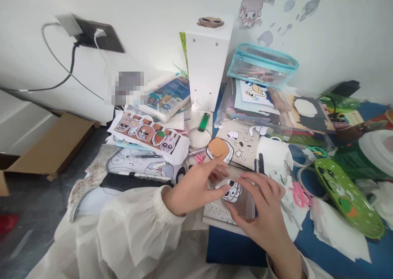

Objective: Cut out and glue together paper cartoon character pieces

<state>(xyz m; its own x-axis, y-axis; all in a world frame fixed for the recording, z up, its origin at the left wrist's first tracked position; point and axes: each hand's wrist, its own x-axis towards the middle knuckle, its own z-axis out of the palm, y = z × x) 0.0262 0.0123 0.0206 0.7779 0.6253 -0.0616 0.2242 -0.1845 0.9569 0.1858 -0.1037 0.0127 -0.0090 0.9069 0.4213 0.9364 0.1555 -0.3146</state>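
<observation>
A black-and-white cartoon paper cutout [233,192] lies between my hands, over a greyish sheet [245,203] on a printed booklet or pad [218,212]. My left hand [199,185] comes in from the left, its thumb over the cutout's left part and its fingers apart from the thumb. On the other side, my right hand [263,203] spreads thumb and fingers around the lower and upper edges of the cutout. Whether the right fingertips touch it I cannot tell. Just behind the hands is an orange-brown cartoon cutout [220,149].
Pink scissors [301,195] and a green oval tray [350,199] lie at right. A green lighter [204,122] rests on a round tape roll [199,139]. Printed cartoon strips [145,133] are at left. Behind stand a white box [206,70] and a clear blue-edged pouch [262,66].
</observation>
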